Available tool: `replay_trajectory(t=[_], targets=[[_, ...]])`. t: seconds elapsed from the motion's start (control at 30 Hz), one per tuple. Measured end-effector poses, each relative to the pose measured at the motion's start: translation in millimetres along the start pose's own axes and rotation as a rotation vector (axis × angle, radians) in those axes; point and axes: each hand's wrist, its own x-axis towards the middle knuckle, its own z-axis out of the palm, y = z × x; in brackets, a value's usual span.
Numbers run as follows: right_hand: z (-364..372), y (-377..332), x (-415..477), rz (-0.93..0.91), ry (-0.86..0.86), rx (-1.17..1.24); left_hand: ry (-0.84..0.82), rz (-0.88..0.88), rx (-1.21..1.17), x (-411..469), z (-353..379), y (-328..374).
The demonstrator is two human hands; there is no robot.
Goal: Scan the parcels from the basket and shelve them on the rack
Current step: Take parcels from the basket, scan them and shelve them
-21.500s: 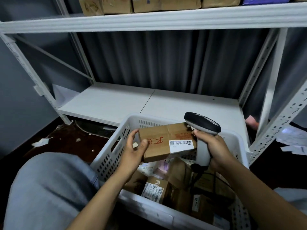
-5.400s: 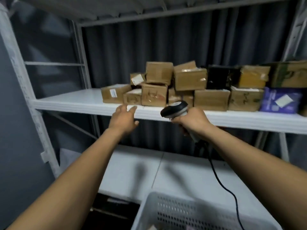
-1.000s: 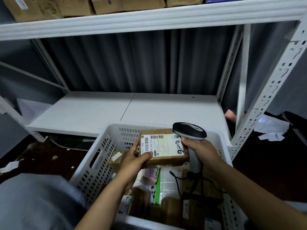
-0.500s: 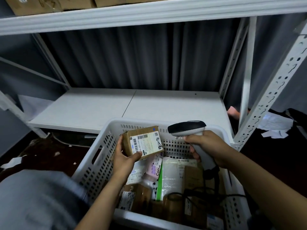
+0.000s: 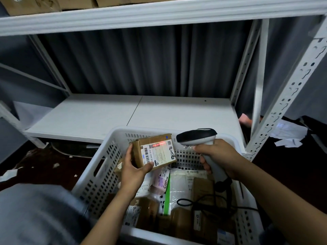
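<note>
Light from the scanner (image 5: 196, 137) now streaks red across the label of the parcel (image 5: 154, 151); half a second ago the label was unlit. The left hand (image 5: 133, 172) holds the parcel above the basket (image 5: 99, 174), fingers (image 5: 147, 166) clamped on its lower edge. The right hand (image 5: 219, 156), fingers wrapped round the scanner's grip, has brought it closer.

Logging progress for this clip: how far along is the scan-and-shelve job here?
Done: several boxes sit on the upper shelf. In hand: the left hand holds a parcel while the right hand aims the scanner, its red line on the label. Left: shelve this one, plus the other parcels in the basket.
</note>
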Motion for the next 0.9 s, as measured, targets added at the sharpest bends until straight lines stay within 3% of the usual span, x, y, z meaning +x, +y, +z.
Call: replay_trajectory(t=[0.33, 0.57, 0.77, 0.9], targets=[[-0.4, -0.3, -10.9, -0.070, 0.021, -0.006, -0.031, -0.016, -0.122, -7.9, -11.7, 22.4], [33.8, -16.6, -26.4, -0.263, 0.253, -0.037, -0.130, -0.069, -0.364, -12.2, -51.6, 66.5], [92.7, -78.4, -45.7, -0.376, 0.186, 0.223, -0.203, 0.063, -0.227, -8.8, -116.5, 116.8], [126.6, -133.3, -50.4, -0.416, 0.133, 0.213, -0.343, 0.183, -0.167, -3.8, -173.9, 149.9]])
